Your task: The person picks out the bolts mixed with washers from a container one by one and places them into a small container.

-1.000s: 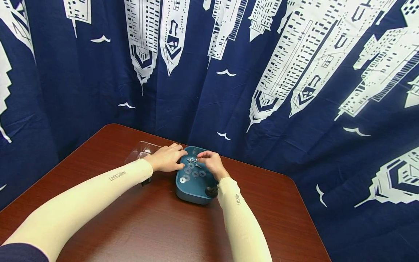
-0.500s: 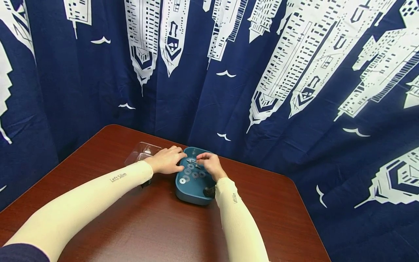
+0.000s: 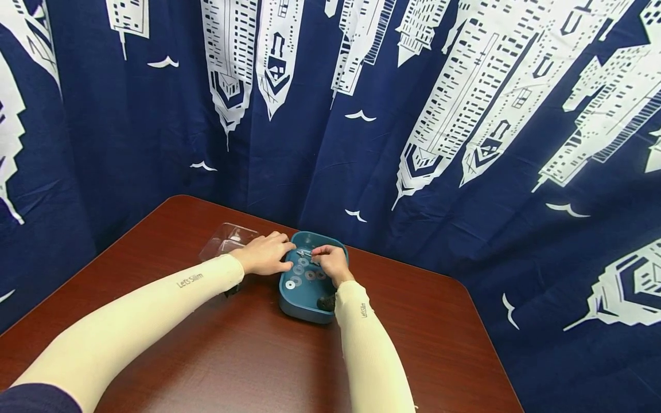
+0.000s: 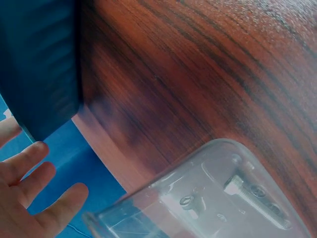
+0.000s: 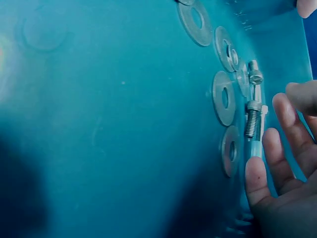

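A blue plastic bin (image 3: 306,312) holds several flat metal washers (image 5: 224,98) and a few bolts (image 5: 253,120). My left hand (image 3: 264,253) touches the bin's left rim, its fingers spread and lightly bent. Inside the bin is my right hand (image 3: 332,265), close over the bolts near the far end. In the right wrist view its thumb (image 5: 303,96) overlaps the index finger, while the other fingers bend loosely beside the bolts. I cannot tell whether anything small sits between thumb and index finger.
Left of the bin stands a clear plastic container (image 3: 223,236); a bolt (image 4: 257,201) and small metal parts show in it in the left wrist view. The brown wooden table (image 3: 227,355) ends at a navy curtain (image 3: 289,172) with white buildings.
My right hand and forearm have shifted slightly left, with the fingers staying over the bolts. The head view has moved a little. My left hand stays at the bin's rim.
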`<action>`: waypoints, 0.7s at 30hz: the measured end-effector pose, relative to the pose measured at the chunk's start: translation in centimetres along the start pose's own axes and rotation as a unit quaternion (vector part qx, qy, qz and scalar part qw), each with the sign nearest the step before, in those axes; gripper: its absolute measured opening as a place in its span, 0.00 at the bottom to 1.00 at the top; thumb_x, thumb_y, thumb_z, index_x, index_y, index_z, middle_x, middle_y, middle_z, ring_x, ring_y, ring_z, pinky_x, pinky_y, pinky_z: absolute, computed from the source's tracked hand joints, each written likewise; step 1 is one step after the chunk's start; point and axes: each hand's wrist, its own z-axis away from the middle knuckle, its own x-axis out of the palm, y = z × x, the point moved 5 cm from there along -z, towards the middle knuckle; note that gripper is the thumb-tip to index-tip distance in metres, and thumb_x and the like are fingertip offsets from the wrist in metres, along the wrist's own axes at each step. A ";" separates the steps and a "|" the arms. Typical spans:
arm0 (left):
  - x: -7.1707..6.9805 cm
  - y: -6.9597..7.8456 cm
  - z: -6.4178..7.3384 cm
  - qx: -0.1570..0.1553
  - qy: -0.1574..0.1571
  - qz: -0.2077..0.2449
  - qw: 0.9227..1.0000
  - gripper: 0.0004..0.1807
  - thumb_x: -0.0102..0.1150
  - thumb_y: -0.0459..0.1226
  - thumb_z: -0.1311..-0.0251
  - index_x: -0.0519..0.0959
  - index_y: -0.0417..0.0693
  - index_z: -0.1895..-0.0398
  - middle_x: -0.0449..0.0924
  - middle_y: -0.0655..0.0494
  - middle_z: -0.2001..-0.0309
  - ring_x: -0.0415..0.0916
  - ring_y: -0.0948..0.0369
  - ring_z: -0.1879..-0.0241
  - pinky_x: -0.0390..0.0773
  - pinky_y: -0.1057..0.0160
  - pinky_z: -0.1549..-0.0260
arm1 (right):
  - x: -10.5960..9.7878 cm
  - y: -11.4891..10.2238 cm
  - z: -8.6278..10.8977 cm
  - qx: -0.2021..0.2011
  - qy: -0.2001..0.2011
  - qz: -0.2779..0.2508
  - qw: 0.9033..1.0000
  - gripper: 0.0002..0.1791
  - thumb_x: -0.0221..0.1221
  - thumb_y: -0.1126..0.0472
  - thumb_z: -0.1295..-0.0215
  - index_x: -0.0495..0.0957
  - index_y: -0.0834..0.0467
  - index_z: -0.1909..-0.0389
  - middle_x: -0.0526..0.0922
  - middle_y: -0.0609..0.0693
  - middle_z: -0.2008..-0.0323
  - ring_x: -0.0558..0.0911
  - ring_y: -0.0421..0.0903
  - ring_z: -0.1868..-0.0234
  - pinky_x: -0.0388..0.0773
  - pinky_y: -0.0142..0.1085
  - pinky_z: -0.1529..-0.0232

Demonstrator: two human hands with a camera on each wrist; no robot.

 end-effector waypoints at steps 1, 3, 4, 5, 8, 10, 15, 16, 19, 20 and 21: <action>0.0 0.0 0.0 -0.001 -0.001 0.000 1.000 0.33 0.56 0.53 0.34 0.73 0.46 0.31 0.74 0.47 0.38 0.68 0.50 0.37 0.72 0.45 0.38 | 0.0 0.1 0.0 0.002 0.002 0.003 1.000 0.09 0.64 0.69 0.39 0.85 0.65 0.58 0.86 0.54 0.63 0.79 0.46 0.64 0.79 0.39 0.59; 0.1 0.1 0.0 -0.002 -0.001 0.000 1.000 0.32 0.56 0.53 0.34 0.73 0.46 0.31 0.74 0.47 0.38 0.68 0.51 0.37 0.73 0.45 0.38 | 0.1 0.4 0.0 0.007 0.006 0.005 1.000 0.09 0.64 0.69 0.39 0.85 0.65 0.58 0.85 0.54 0.63 0.80 0.46 0.63 0.78 0.36 0.61; 0.1 0.1 0.0 -0.001 0.000 0.000 1.000 0.32 0.56 0.53 0.34 0.73 0.46 0.31 0.74 0.47 0.38 0.68 0.51 0.37 0.73 0.45 0.38 | 0.1 0.5 0.1 0.010 0.008 0.006 1.000 0.08 0.64 0.69 0.38 0.85 0.65 0.58 0.85 0.54 0.63 0.80 0.47 0.63 0.77 0.36 0.63; 0.0 0.2 0.1 0.000 0.001 -0.001 1.000 0.32 0.56 0.53 0.34 0.73 0.46 0.31 0.74 0.47 0.38 0.69 0.51 0.37 0.73 0.46 0.39 | 0.2 0.6 0.1 0.012 0.010 0.006 1.000 0.08 0.63 0.70 0.39 0.85 0.65 0.58 0.85 0.54 0.64 0.80 0.47 0.63 0.77 0.35 0.63; 0.0 0.3 0.1 0.000 0.004 0.001 1.000 0.32 0.56 0.53 0.34 0.73 0.46 0.32 0.74 0.47 0.38 0.69 0.51 0.38 0.74 0.46 0.39 | 0.2 0.7 0.1 0.014 0.020 0.008 1.000 0.08 0.63 0.71 0.39 0.85 0.64 0.59 0.85 0.54 0.64 0.79 0.48 0.64 0.76 0.35 0.66; -0.1 0.3 0.1 0.001 0.007 0.002 1.000 0.32 0.57 0.53 0.34 0.74 0.46 0.32 0.74 0.47 0.39 0.69 0.51 0.38 0.74 0.46 0.40 | 0.2 0.6 0.1 0.011 0.029 0.011 0.999 0.08 0.63 0.71 0.41 0.85 0.64 0.60 0.85 0.54 0.65 0.78 0.47 0.65 0.75 0.35 0.69; 0.0 0.2 0.1 -0.002 0.007 0.005 1.000 0.32 0.57 0.53 0.34 0.74 0.45 0.32 0.74 0.46 0.39 0.69 0.51 0.38 0.74 0.46 0.40 | 0.1 0.8 -0.1 0.015 0.050 0.015 0.999 0.10 0.64 0.73 0.44 0.85 0.64 0.60 0.84 0.54 0.65 0.77 0.46 0.69 0.75 0.34 0.72; 0.0 0.2 0.1 -0.002 0.006 0.005 1.000 0.32 0.57 0.53 0.34 0.73 0.45 0.32 0.74 0.46 0.39 0.69 0.51 0.38 0.74 0.46 0.40 | 0.1 0.9 -0.2 0.020 0.052 0.015 0.998 0.10 0.64 0.73 0.43 0.85 0.64 0.60 0.83 0.53 0.66 0.77 0.46 0.70 0.76 0.34 0.72; 0.1 0.1 0.0 -0.003 0.004 0.005 1.000 0.33 0.57 0.53 0.34 0.73 0.45 0.32 0.74 0.46 0.39 0.69 0.50 0.38 0.74 0.46 0.39 | 0.3 1.0 -0.2 0.026 0.061 0.012 0.998 0.11 0.64 0.73 0.44 0.85 0.64 0.59 0.83 0.54 0.66 0.76 0.46 0.72 0.78 0.36 0.74; 0.1 0.0 0.1 -0.004 0.002 0.005 1.000 0.33 0.57 0.53 0.34 0.73 0.45 0.32 0.74 0.46 0.39 0.69 0.50 0.38 0.74 0.45 0.39 | 0.3 1.0 -0.2 0.028 0.063 0.010 0.998 0.11 0.64 0.73 0.44 0.85 0.64 0.59 0.83 0.54 0.67 0.76 0.45 0.73 0.78 0.36 0.74; 0.1 0.0 0.1 -0.004 0.003 0.004 1.000 0.32 0.57 0.53 0.34 0.73 0.45 0.32 0.74 0.46 0.39 0.69 0.50 0.38 0.74 0.45 0.40 | 0.4 1.0 -0.2 0.030 0.065 0.009 0.997 0.11 0.64 0.73 0.44 0.85 0.64 0.60 0.83 0.54 0.67 0.76 0.45 0.73 0.78 0.36 0.75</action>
